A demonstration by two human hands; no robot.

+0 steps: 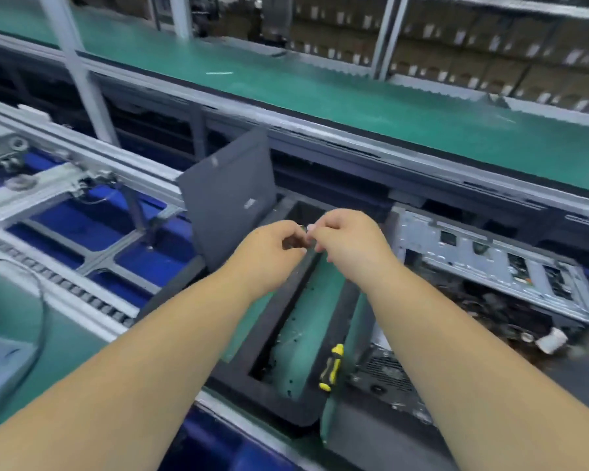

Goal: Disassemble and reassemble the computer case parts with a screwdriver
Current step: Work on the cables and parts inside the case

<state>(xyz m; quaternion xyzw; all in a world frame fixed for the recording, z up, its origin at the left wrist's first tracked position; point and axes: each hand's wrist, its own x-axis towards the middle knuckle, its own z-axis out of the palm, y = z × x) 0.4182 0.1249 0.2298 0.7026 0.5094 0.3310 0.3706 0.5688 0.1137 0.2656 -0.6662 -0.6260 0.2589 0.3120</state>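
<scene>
The computer case [490,263] lay open on the counter [303,300], off to your right. Beside it sat the long black frame [286,334], its long axis running away from you, far end under your hands. The dark side panel [228,198] leaned upright just left of that end. The screwdriver [332,367] lay on the frame's near right side, pointing along it, nearer your right arm. Your left hand [269,253] and right hand [347,239] met above the far end, each grip narrow, fingertips pinched on something small; what, I couldn't tell.
</scene>
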